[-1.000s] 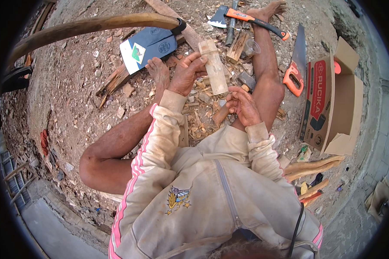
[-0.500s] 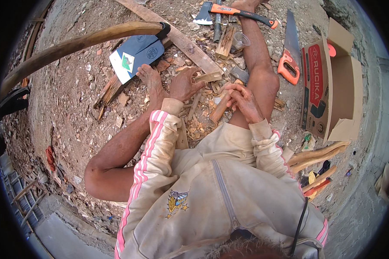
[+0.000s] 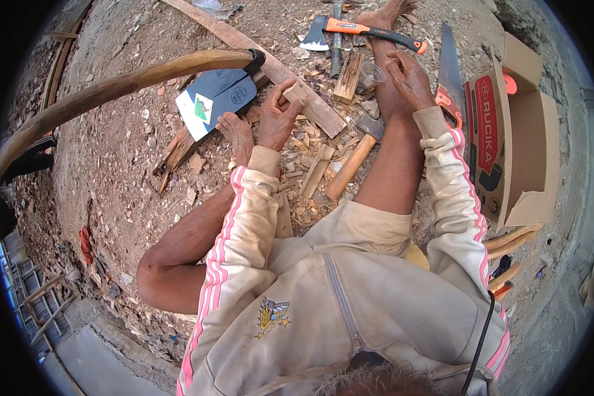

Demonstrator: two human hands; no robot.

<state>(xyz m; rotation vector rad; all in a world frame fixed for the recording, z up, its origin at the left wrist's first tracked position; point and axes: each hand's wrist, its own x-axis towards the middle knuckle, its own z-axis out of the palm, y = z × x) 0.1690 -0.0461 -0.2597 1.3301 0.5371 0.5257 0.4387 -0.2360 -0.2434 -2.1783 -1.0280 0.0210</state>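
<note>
My left hand (image 3: 278, 120) is closed around a small, pale wood piece (image 3: 296, 94), held up beside the long plank (image 3: 317, 113). Bare toes of my folded leg lie just left of that hand. My right hand (image 3: 412, 80) is over my outstretched shin, close to the handsaw (image 3: 449, 63), whose orange handle is partly covered by my wrist. Its fingers are loosely bent and apart, with nothing visible in them. Between my legs lies a hammer (image 3: 353, 165) with a wooden handle. Left of it, a short wood offcut (image 3: 317, 171) rests on wood chips.
An axe (image 3: 356, 28) with an orange and black handle lies across a metal bar (image 3: 337, 49). Below it are a wood block (image 3: 348, 78) and a clear plastic cup (image 3: 371, 76). A blue-bladed hoe (image 3: 224, 92) is at left; an opened cardboard box (image 3: 538, 145) stands at right.
My right hand has moved from above the hammer handle forward and right to my shin, uncovering the hammer. My left hand has lifted its wood piece and turned it more upright.
</note>
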